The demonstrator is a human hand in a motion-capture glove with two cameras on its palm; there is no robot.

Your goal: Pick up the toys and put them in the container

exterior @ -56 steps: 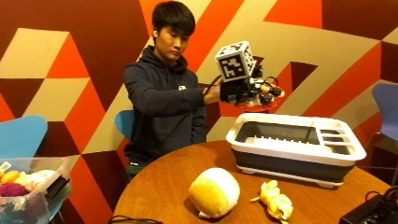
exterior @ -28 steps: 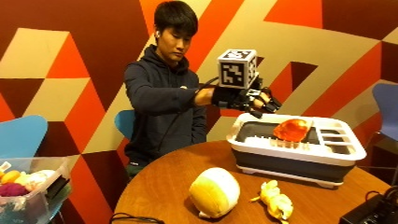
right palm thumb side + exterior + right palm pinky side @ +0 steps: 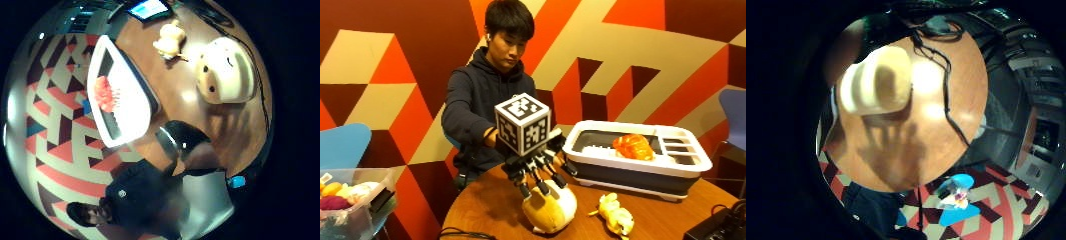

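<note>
My gloved right hand [image 3: 536,172] hovers just above the big cream-yellow round plush toy [image 3: 549,210] on the round wooden table [image 3: 486,210], fingers spread and pointing down, holding nothing. That toy [image 3: 226,70] has dark eyes and shows close in the little finger side palm view [image 3: 877,80]. A small yellow plush toy [image 3: 615,214] lies to its right on the table [image 3: 170,37]. An orange-red toy [image 3: 633,146] lies inside the white and grey container [image 3: 586,155] at the table's back; the toy [image 3: 105,94] also shows inside the container [image 3: 135,120] in the thumb side palm view.
A clear bin [image 3: 350,205] with several colourful toys stands on a blue chair [image 3: 343,145] at the left. A black device [image 3: 719,227] and cables [image 3: 946,100] lie at the table's right front. The person's bare hand is out of sight.
My hand has left the container, where the orange-red toy now lies, and has dropped forward and left to just above the big yellow plush toy.
</note>
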